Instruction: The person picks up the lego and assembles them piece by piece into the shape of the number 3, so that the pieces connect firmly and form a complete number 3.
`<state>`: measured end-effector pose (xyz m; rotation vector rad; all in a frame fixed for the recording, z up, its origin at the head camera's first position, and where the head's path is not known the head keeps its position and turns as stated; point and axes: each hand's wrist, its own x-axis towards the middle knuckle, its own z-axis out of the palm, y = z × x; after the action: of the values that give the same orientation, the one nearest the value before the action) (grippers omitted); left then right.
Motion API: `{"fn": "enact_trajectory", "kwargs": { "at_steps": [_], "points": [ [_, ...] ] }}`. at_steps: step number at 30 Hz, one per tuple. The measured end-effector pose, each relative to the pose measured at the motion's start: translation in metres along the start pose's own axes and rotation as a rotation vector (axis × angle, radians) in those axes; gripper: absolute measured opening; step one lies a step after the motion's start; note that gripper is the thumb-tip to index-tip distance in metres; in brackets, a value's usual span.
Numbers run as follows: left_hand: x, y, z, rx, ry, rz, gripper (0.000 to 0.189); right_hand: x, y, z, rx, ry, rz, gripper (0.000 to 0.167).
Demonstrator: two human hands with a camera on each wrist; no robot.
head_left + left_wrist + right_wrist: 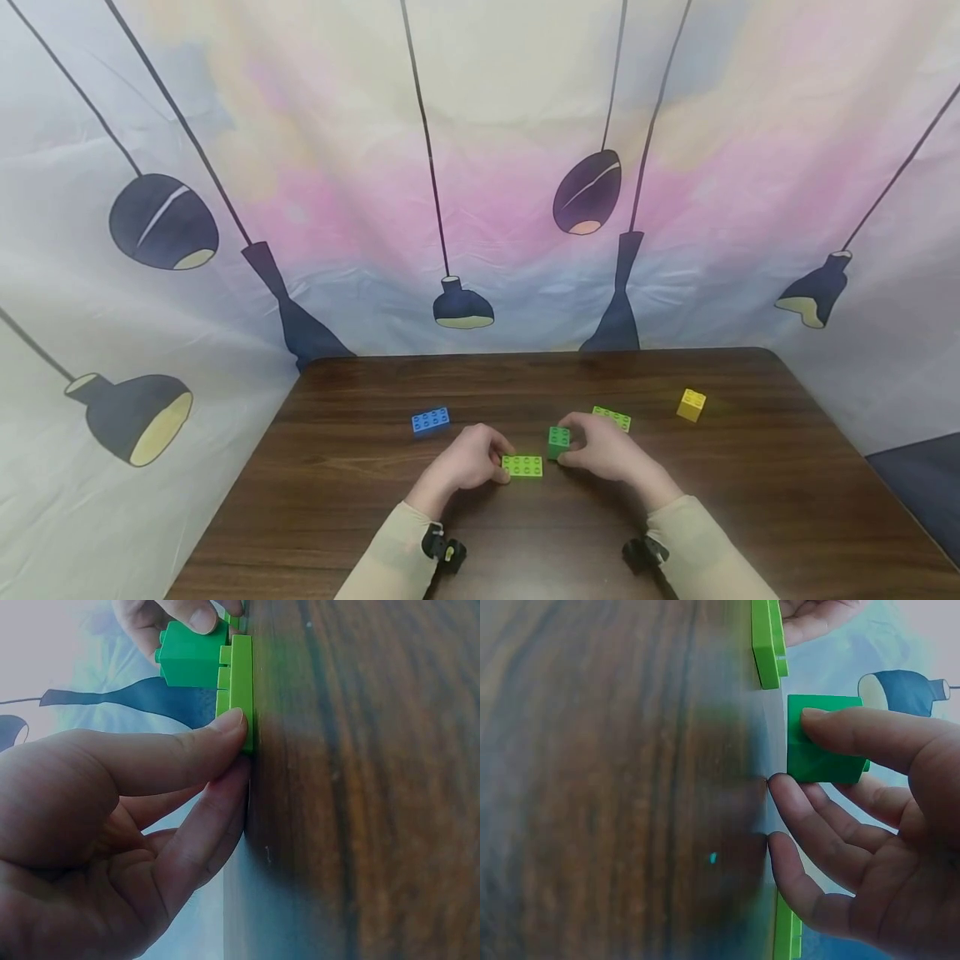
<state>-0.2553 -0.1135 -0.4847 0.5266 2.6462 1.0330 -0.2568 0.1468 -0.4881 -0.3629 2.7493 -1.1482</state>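
Note:
My left hand [471, 457] pinches the left end of a flat lime-green toy brick [525, 466] lying on the table; in the left wrist view the thumb and fingers grip the end of that lime brick [241, 690]. To its right, my right hand [603, 447] holds a taller dark-green brick [558, 442] with its studs up. The right wrist view shows the thumb against one side of the green brick [826, 754], with fingers behind it and other fingertips at the table surface. The two held bricks are apart in the head view.
A blue brick [431, 421] lies to the left on the brown wooden table [337, 500]. Another lime-green brick [617, 417] sits just behind my right hand, partly covered by it. A yellow brick [691, 405] stands farther right. A lamp-print cloth [510, 167] hangs behind the table.

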Motion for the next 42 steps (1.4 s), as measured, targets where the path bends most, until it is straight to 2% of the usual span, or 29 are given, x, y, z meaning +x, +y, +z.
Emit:
{"fn": "enact_trajectory", "kwargs": {
  "at_steps": [8,16,22,33,42],
  "points": [
    [0.0,0.0,0.001,-0.001,0.001,-0.003,0.028,-0.001,-0.002,0.003,0.017,-0.026,-0.031,0.042],
    [0.002,0.001,0.0,-0.005,-0.006,0.004,0.027,-0.003,-0.004,0.005,0.038,-0.084,-0.113,0.041],
    [0.002,0.002,-0.001,-0.029,-0.015,0.009,0.028,-0.001,-0.005,0.009,0.054,-0.096,-0.167,0.041],
    [0.003,-0.001,-0.001,-0.042,-0.017,0.006,0.028,-0.002,-0.009,0.018,0.101,-0.106,-0.191,0.04],
    [0.003,-0.003,0.0,-0.034,-0.012,0.008,0.028,-0.001,-0.011,0.022,0.06,-0.106,-0.182,0.04]
  ]
}}
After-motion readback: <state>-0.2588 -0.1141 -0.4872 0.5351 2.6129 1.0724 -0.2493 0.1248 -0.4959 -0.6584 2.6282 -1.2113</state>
